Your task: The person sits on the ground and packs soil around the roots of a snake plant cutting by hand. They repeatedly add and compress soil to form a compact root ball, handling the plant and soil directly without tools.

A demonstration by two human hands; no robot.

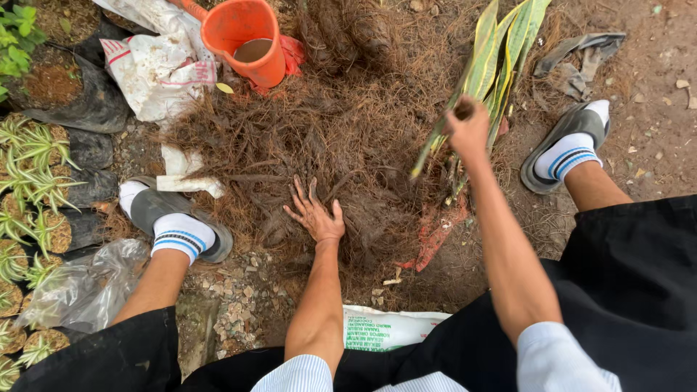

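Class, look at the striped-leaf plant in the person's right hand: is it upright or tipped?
Tipped. The plant leans, leaves slanting up and away from the right hand, which grips its base over the fibre pile.

Fibre, leaf, plastic, dirt: mostly matt & rough

Left hand lies flat on a heap of coconut fibre, dry, wiry, matt brown. Right hand is closed round snake-plant leaves, smooth, waxy, slight sheen, green w/ yellow edges. Beyond the left hand: orange plastic jug, smooth, semi-gloss; beside it a white woven plastic sack, crinkled, dirty. Below the right grip a torn red plastic strip. Ground: matt, gritty soil.
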